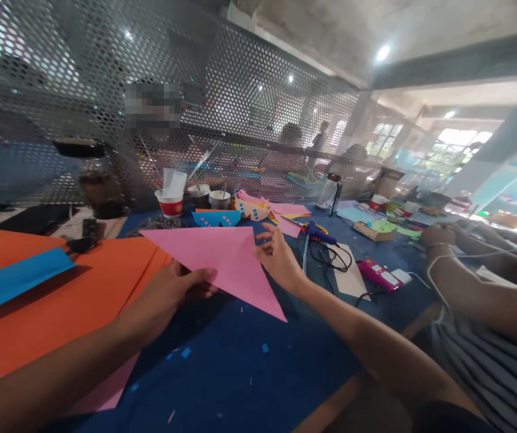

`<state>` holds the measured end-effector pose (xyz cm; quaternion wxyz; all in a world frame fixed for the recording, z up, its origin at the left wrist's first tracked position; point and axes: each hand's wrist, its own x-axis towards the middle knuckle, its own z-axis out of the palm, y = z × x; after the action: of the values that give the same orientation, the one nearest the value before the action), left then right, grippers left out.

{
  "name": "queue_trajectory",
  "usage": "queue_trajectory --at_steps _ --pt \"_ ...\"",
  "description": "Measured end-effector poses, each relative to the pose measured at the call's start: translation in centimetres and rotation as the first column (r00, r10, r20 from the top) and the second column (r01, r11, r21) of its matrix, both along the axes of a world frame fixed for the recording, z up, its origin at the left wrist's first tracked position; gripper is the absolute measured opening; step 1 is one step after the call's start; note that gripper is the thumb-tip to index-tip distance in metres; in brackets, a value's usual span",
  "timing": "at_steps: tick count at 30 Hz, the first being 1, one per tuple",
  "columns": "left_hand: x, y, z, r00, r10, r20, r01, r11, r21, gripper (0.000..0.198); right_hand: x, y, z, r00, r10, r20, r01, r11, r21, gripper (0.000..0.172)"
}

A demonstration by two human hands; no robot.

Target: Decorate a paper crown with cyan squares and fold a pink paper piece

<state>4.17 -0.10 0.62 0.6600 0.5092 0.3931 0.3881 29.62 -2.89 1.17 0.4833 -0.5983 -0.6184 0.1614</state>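
A pink sheet of paper [226, 255], folded into a triangle, is held above the blue table. My left hand [186, 282] is closed on its lower edge, thumb on top and fingers underneath. Beside the paper's right edge is my right hand [279, 255], its fingers apart and lightly bent; whether a fingertip touches the edge I cannot tell. Behind the paper stand a blue paper cutout [216, 218] and a cream cutout with blue squares [253, 210].
Orange sheets [60, 288] with a folded blue paper [19, 279] lie at left. Paper cups [171, 203] stand at the back. A blue glue gun [319, 233] with a black cord and a magenta device [379, 275] are at right, near another person's arm [470, 276].
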Motion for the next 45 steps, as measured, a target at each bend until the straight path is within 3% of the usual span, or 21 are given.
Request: queue_trajectory --at_steps 2,3,5,7,9,11,13,16,19,22,23,24,26,28,29,30,35,41,45 --pt "-0.3 0.0 -0.2 1.000 -0.019 -0.013 0.019 1.000 -0.011 0.033 -0.1 -0.5 0.8 0.988 -0.059 0.139 0.042 0.992 0.122 0.049" --pt "-0.5 0.0 -0.4 0.999 -0.022 -0.027 0.021 0.999 -0.024 0.031 -0.3 -1.0 1.2 0.974 -0.043 0.222 0.006 0.986 0.166 0.037" --pt "-1.1 0.0 -0.7 0.999 -0.001 -0.049 -0.002 0.998 -0.060 0.028 -1.0 -2.2 1.8 0.909 0.115 0.400 -0.195 0.967 0.164 0.020" --pt "-1.5 -0.4 -0.7 0.998 0.038 -0.042 -0.042 0.995 -0.087 0.024 -1.9 -3.3 1.8 0.784 0.216 0.582 -0.350 0.928 0.126 0.028" --pt "-1.7 -1.1 -0.3 0.998 0.061 -0.016 -0.063 0.992 -0.108 0.020 -2.7 -4.1 1.5 0.641 0.239 0.730 -0.442 0.892 0.096 0.038" --pt "-1.7 -1.9 0.2 0.998 0.064 0.011 -0.062 0.989 -0.133 0.019 -3.2 -4.4 1.1 0.524 0.214 0.824 -0.481 0.873 0.079 0.033" --pt "-1.7 -2.4 0.4 0.998 0.053 0.023 -0.048 0.985 -0.168 0.025 -3.2 -4.5 0.8 0.451 0.165 0.877 -0.482 0.872 0.084 0.019" --pt "-2.0 -2.7 -0.2 0.998 -0.050 -0.035 0.042 0.977 -0.207 0.037 -2.4 -4.5 0.2 0.398 0.093 0.913 -0.453 0.885 0.107 0.015" --pt "-2.7 -3.3 -0.9 0.972 -0.143 -0.184 0.138 0.990 -0.043 0.043 -1.3 -4.5 -0.4 0.385 0.087 0.919 -0.427 0.899 0.094 0.010" --pt "-3.6 -4.3 -0.4 0.918 -0.022 -0.395 0.146 0.948 0.284 0.033 -0.7 -4.6 -0.7 0.385 0.120 0.915 -0.426 0.903 0.061 0.010" --pt "-3.9 -4.6 -0.1 0.893 0.067 -0.444 0.140 0.897 0.418 0.030 -0.7 -4.5 -0.8 0.389 0.128 0.912 -0.429 0.902 0.056 0.011" --pt "-4.2 -4.7 0.4 0.871 0.132 -0.474 0.181 0.811 0.557 0.024 -0.6 -4.5 -0.7 0.399 0.134 0.907 -0.432 0.900 0.058 0.012" --pt "-4.7 -4.6 1.0 0.847 0.283 -0.449 0.254 0.527 0.811 0.012 -0.5 -4.5 -0.6 0.442 0.141 0.886 -0.432 0.899 0.073 0.013" --pt "-5.1 -4.0 1.1 0.816 0.386 -0.431 0.362 0.241 0.901 0.009 -0.2 -4.4 -0.3 0.488 0.153 0.859 -0.431 0.898 0.085 0.015" --pt "-5.2 -3.6 0.9 0.790 0.425 -0.442 0.417 0.157 0.895 0.013 0.1 -4.4 -0.1 0.501 0.160 0.850 -0.436 0.896 0.088 0.016" --pt "-5.4 -3.2 0.6 0.762 0.451 -0.465 0.463 0.123 0.878 0.018 0.4 -4.3 0.0 0.506 0.170 0.846 -0.446 0.890 0.088 0.017" --pt "-5.7 -1.8 -1.5 0.709 0.410 -0.575 0.539 0.212 0.815 0.021 1.9 -4.5 0.1 0.468 0.250 0.848 -0.529 0.848 0.042 0.017" --pt "-5.8 -2.0 -2.4 0.709 0.417 -0.568 0.559 0.157 0.814 0.026 2.2 -5.3 -0.6 0.486 0.299 0.821 -0.532 0.847 0.006 0.024" --pt "-6.0 -1.9 -2.9 0.713 0.387 -0.584 0.547 0.212 0.810 0.025 2.2 -5.5 -0.5 0.504 0.328 0.799 -0.538 0.843 -0.006 0.027"
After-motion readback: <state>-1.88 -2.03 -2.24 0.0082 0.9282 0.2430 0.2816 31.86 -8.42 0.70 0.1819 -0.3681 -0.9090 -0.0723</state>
